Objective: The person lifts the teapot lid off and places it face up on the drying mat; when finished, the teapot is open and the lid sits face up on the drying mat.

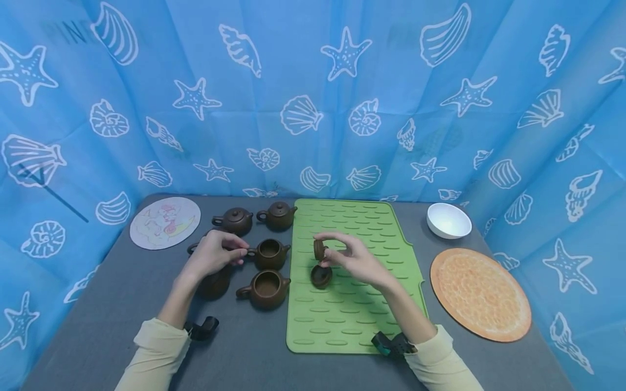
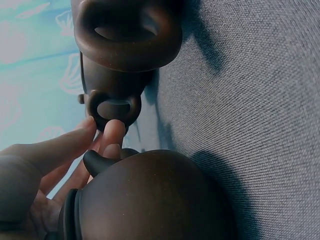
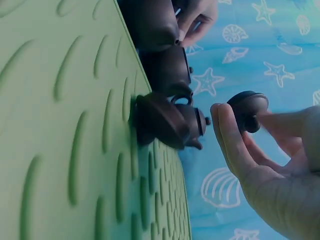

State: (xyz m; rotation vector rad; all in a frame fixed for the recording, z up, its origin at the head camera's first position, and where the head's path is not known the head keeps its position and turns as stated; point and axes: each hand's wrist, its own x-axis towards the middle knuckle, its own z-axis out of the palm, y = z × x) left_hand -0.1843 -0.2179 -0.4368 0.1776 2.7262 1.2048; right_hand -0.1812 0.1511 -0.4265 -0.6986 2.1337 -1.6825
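Observation:
Thumb and fingertips of my left hand (image 1: 215, 253) pinch the handle of a brown teapot (image 1: 270, 255) without a lid, left of the green mat (image 1: 354, 331). In the left wrist view a teapot (image 2: 155, 195) with its spout beside the fingers lies close below that hand. Another lidless teapot (image 1: 268, 290) stands nearer the front. Over the mat my right hand (image 1: 356, 262) holds a brown teapot lid (image 3: 248, 107) on edge between thumb and fingers. Just below, a second lid (image 1: 321, 277) is on the mat, tilted in the right wrist view.
Two lidded teapots (image 1: 236, 221) stand at the back, one beside the mat's edge. A further teapot is partly hidden by my left hand. A round picture mat (image 1: 165, 222) lies back left. At right are a white bowl (image 1: 449, 221) and an orange round mat (image 1: 481, 295).

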